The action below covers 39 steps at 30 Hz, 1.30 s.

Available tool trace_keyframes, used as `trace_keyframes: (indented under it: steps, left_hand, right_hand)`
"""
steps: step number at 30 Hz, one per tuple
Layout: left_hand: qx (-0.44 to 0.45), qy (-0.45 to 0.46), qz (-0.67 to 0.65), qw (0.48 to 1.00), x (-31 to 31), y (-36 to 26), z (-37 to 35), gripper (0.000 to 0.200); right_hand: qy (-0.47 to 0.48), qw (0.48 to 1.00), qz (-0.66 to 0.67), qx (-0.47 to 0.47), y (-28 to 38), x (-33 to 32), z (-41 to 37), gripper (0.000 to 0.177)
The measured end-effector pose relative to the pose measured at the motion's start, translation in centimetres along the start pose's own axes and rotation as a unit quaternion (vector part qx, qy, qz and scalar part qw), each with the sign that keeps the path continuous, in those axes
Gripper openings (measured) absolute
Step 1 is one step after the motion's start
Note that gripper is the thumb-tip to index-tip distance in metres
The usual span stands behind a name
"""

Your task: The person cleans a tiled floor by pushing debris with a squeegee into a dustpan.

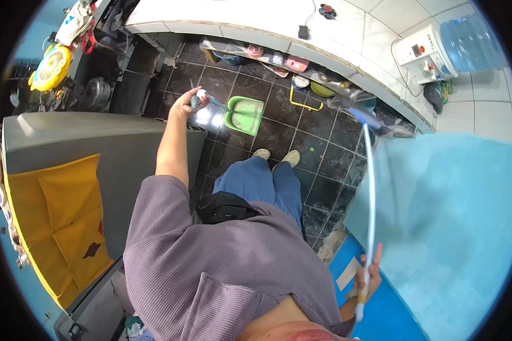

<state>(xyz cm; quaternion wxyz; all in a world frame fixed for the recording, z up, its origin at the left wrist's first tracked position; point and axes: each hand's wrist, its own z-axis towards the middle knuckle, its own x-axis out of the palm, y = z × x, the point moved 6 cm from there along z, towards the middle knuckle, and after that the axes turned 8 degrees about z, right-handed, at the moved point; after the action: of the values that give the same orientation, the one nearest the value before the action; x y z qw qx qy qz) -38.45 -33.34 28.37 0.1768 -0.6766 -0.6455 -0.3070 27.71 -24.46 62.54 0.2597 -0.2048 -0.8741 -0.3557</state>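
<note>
My left hand [186, 104] is closed round the upper end of the dustpan's handle, at the left of the tiled floor. The green dustpan [247, 115] lies at the other end of that handle, in front of my feet. At the lower right, my right hand [370, 278] holds the long pale stick of a broom [371, 187], with at least one finger stretched out. The broom's blue head [365, 118] is at the far end, by the low shelf under the counter, and its bristles are blurred.
A white counter [222, 12] runs across the top, with items on the shelf beneath. A water dispenser [424, 54] stands at the right. At the left is a grey appliance [57, 133] with a yellow cloth [57, 221]. A light blue wall [444, 210] borders the right.
</note>
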Motion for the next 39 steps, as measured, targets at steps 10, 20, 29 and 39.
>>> trace_keyframes:
  steps: [10,20,29,39]
  left_hand:
    - [0.075,-0.098,0.171,0.978,-6.1,13.2,-7.4,0.037]
    - [0.15,-0.2,0.109,0.962,-13.3,22.0,-11.8,0.03]
    - [0.106,-0.226,0.066,0.966,-14.0,17.5,-13.2,0.039]
    - [0.054,-0.25,0.094,0.962,-12.4,14.7,-12.1,0.033]
  right_hand:
    - [-0.042,0.847,-0.447,0.285,-7.2,-5.2,9.2,0.058]
    - [0.314,0.742,-0.498,0.32,-25.7,9.6,33.7,0.055]
    - [0.253,0.77,-0.514,0.282,-50.6,12.0,48.6,0.028]
    - [-0.008,0.922,-0.274,0.273,-33.7,-3.8,41.3,0.04]
